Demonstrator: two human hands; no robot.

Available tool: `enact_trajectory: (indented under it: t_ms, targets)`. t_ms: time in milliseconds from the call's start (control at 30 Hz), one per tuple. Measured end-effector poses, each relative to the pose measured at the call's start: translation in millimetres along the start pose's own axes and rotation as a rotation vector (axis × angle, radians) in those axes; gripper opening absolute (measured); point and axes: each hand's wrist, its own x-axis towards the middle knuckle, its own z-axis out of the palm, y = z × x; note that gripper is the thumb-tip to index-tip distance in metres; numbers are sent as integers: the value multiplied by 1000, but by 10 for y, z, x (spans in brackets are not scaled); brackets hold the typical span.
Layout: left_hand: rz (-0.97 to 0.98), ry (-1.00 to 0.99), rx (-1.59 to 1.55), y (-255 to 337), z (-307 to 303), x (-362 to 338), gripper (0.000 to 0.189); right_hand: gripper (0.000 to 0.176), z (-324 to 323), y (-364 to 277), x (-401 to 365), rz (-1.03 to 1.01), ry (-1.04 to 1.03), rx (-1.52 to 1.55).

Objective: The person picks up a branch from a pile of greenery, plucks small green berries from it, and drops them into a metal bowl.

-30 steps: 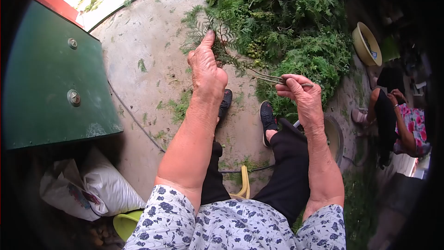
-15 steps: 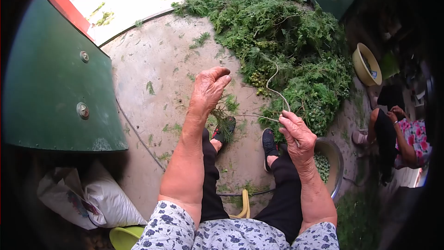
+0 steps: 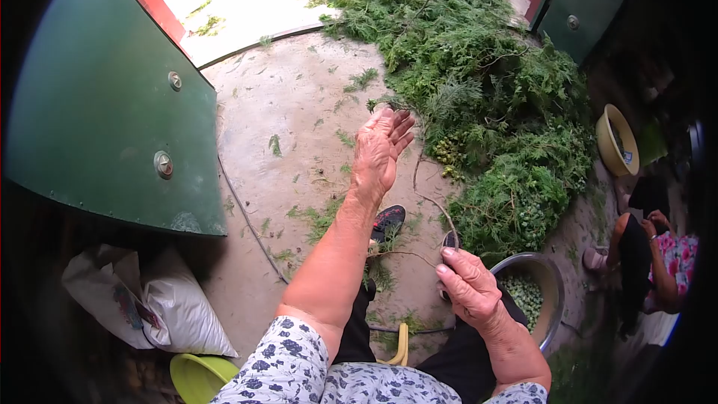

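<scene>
1. My left hand (image 3: pixel 380 153) is raised over the concrete floor (image 3: pixel 299 97). Its grip is apart, with the fingers stretched out and nothing held in them.
2. My right hand (image 3: pixel 467 288) sits low, just above my knee. Its grip is clamped on a bare stem (image 3: pixel 428 196), pinched between thumb and fingers.
3. From that pinch the stem curves upward toward the left hand's fingertips, and a thin side twig runs left past my black shoe (image 3: pixel 389 221). I cannot tell whether the top of the stem touches the left hand.
4. A metal bowl (image 3: pixel 555 277) stands on the floor just to the right of my right hand. It holds small round green pieces.
5. A big pile of green cuttings (image 3: pixel 486 82) covers the floor ahead and to the right, reaching down almost to the bowl. Loose sprigs lie scattered on the concrete.
6. On my left a green door (image 3: pixel 97 120) stands open. Below it lie white sacks (image 3: pixel 161 303), with a yellow-green bowl (image 3: pixel 196 378) near them.
7. At the right edge another person (image 3: pixel 662 258) in a flowered top sits low, well apart from my hands. A yellow basin (image 3: pixel 617 138) lies on the floor beyond them.
</scene>
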Motion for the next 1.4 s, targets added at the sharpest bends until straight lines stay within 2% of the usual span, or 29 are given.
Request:
enact_trajectory:
  t_ms: [67,200,300,467,567,700,833,900,933,967,1000,1100,1167,1233,1300,1367,1400]
  targets:
    - [68,47,-137,9,-25,30,17,37,53,-5,-13,-40,-47,21]
    - [159,24,-158,81,-68,31,12,34,81,3,-22,-32,-72,41]
    - [58,-39,-81,133,-18,-51,12,31,92,39,-36,-9,-95,11]
    - [71,-42,143,166,74,-112,19,32,155,81,-56,-17,-148,67]
    - [90,-96,81,147,117,-127,29,34,188,92,-75,-17,-195,79]
    - [86,-68,93,127,176,-171,39,35,184,128,-45,14,-211,71]
    - [186,-104,120,52,172,-181,43,37,181,169,-27,146,-260,88]
    - [212,-107,153,24,175,-201,44,39,142,150,49,284,-181,143]
    - [215,-128,158,5,180,-209,43,36,118,207,40,307,-82,67]
    - [216,-149,164,-20,186,-218,42,29,86,212,80,491,64,116]
    - [248,-157,181,-53,194,-235,40,23,36,239,158,574,202,182]
    - [146,-186,223,-88,205,-296,40,11,-124,343,490,751,499,270]
    - [120,-211,241,-94,258,-365,42,10,-139,504,646,670,548,130]
    - [96,-215,244,-116,317,-414,43,13,-121,589,744,658,537,121]
    - [88,-254,270,-135,344,-429,41,18,-50,646,816,711,436,255]
    - [49,-294,251,-141,373,-469,39,21,0,628,771,729,324,194]
    - [37,-312,259,-177,350,-463,41,20,44,648,726,743,357,251]
